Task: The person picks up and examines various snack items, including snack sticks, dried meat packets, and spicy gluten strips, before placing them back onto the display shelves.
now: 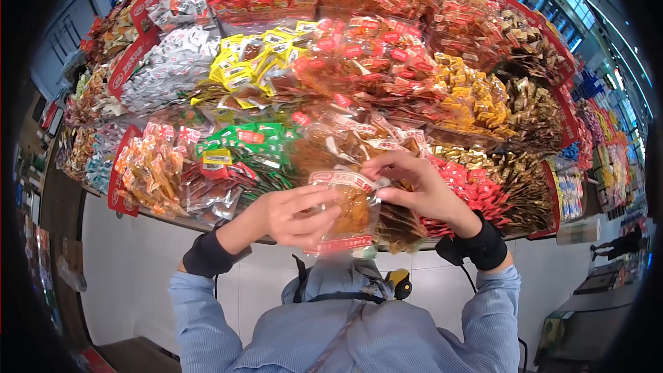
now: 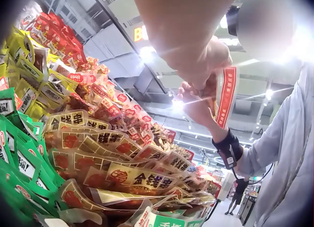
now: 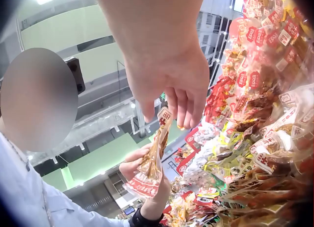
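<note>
A clear snack packet with a red-and-white printed band and brown food inside is held upright in front of the person's chest. The left hand grips its left side, thumb and fingers on either face. At the packet's upper right corner is the right hand, with thumb and fingers spread apart. In the right wrist view, the top of the packet sits between the right hand's thumb and relaxed fingers, a gap beside the thumb. In the left wrist view the left hand partly covers the packet.
A tiered display of packets fills the front: green packs, yellow packs, silver packs and red packs. Similar brown skewer packets lie just below the hands. Red sign strips edge the compartments. Another person stands far right.
</note>
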Action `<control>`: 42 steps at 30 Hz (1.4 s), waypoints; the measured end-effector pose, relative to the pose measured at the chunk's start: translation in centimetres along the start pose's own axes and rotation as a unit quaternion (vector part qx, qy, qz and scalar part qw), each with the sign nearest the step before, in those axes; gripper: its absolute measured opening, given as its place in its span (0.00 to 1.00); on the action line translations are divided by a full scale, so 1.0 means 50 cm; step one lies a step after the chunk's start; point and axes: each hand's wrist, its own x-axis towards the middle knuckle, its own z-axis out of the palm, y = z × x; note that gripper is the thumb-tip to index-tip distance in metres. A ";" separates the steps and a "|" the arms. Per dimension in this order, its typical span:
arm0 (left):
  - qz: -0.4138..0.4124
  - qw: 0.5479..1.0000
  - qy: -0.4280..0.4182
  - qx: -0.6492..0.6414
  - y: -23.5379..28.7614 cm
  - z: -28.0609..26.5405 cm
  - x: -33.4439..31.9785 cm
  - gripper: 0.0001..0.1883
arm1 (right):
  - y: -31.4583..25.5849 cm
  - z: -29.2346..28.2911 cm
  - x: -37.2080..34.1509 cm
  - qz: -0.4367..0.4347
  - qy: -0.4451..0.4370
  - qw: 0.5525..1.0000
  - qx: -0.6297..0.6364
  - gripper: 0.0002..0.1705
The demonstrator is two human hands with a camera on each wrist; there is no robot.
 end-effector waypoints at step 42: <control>-0.565 0.805 -0.183 -0.006 -0.650 0.226 0.125 0.26 | 0.031 -0.506 0.229 -0.046 0.379 0.909 -0.167 0.15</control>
